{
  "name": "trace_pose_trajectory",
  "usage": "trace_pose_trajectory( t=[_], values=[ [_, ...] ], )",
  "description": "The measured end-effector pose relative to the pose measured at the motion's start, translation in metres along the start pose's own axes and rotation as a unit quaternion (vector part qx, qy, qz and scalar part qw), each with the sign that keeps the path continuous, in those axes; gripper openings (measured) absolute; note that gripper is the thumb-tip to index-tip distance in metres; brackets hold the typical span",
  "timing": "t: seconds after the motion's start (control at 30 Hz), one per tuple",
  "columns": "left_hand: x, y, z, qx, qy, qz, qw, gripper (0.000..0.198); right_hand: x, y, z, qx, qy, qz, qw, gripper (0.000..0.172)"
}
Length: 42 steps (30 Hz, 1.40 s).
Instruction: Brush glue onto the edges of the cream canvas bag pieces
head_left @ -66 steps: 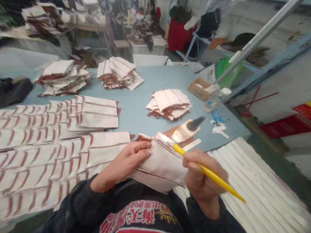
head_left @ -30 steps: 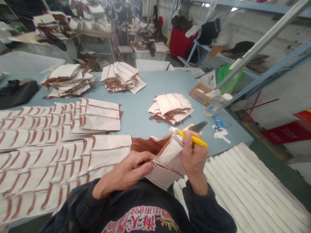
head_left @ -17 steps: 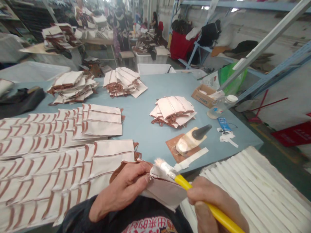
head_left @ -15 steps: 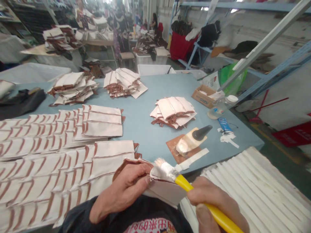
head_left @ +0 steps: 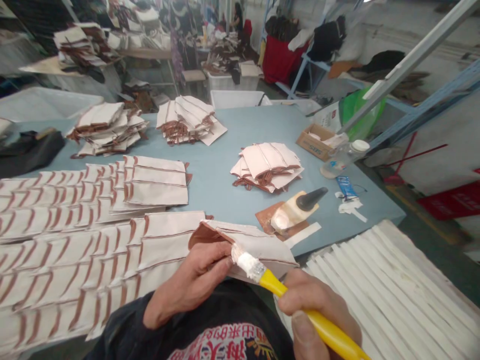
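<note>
My left hand (head_left: 198,275) pinches the near edge of a cream-and-brown sewn piece (head_left: 255,242), whose brown inner side shows at its left end. In my right hand (head_left: 318,310) is a yellow-handled brush (head_left: 275,282), its bristles coated in white paste. The bristle tip lies against the piece right beside my left fingertips. Beyond the piece, a cut-open pale container (head_left: 287,220) with a black neck rests on a brown scrap (head_left: 266,217).
Overlapping rows of cream pieces (head_left: 75,250) cover the table's left side. Stacks of pieces (head_left: 270,162) stand farther back. A cardboard box (head_left: 317,140), a clear jar (head_left: 343,160) and a blue packet (head_left: 347,187) sit at the right. White strips (head_left: 382,290) lie near my right arm.
The sewn piece has turned and opened out, showing more of its cream face. My right hand has brought the brush down and left, close to my left fingers.
</note>
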State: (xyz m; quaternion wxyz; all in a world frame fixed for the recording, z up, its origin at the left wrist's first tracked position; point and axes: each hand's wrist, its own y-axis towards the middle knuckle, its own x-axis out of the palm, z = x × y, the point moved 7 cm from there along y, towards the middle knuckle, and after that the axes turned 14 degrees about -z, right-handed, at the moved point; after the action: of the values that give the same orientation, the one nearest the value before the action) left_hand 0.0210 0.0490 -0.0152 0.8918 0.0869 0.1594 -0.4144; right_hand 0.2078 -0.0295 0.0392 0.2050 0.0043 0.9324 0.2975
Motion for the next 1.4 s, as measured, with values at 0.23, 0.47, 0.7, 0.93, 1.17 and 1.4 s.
trace_pose_trajectory(
  t=[0.23,0.47,0.7,0.93,1.17,1.4],
  values=[
    [-0.002,0.000,0.002,0.038,0.062,0.026,0.997,0.026,0.010,0.010,-0.014,-0.007,-0.047,-0.044,0.998,0.016],
    [-0.001,0.000,-0.002,0.026,0.046,0.044,0.998,0.024,-0.010,0.006,-0.003,0.034,-0.062,0.030,0.997,0.020],
    [-0.001,0.007,0.003,0.013,-0.001,0.037,0.999,0.035,-0.002,0.007,-0.006,0.025,-0.088,-0.001,0.996,0.016],
    [0.003,0.006,-0.002,-0.019,-0.054,0.062,0.996,0.033,-0.003,0.002,-0.008,0.034,-0.096,0.015,0.995,0.019],
    [0.014,0.018,-0.004,-0.023,-0.115,0.048,0.992,0.043,-0.001,0.002,0.026,0.128,0.102,0.092,0.982,0.030],
    [0.008,0.017,-0.022,-0.097,-0.240,0.063,0.964,0.036,-0.034,0.008,0.044,0.141,0.151,0.215,0.955,0.031]
  ],
)
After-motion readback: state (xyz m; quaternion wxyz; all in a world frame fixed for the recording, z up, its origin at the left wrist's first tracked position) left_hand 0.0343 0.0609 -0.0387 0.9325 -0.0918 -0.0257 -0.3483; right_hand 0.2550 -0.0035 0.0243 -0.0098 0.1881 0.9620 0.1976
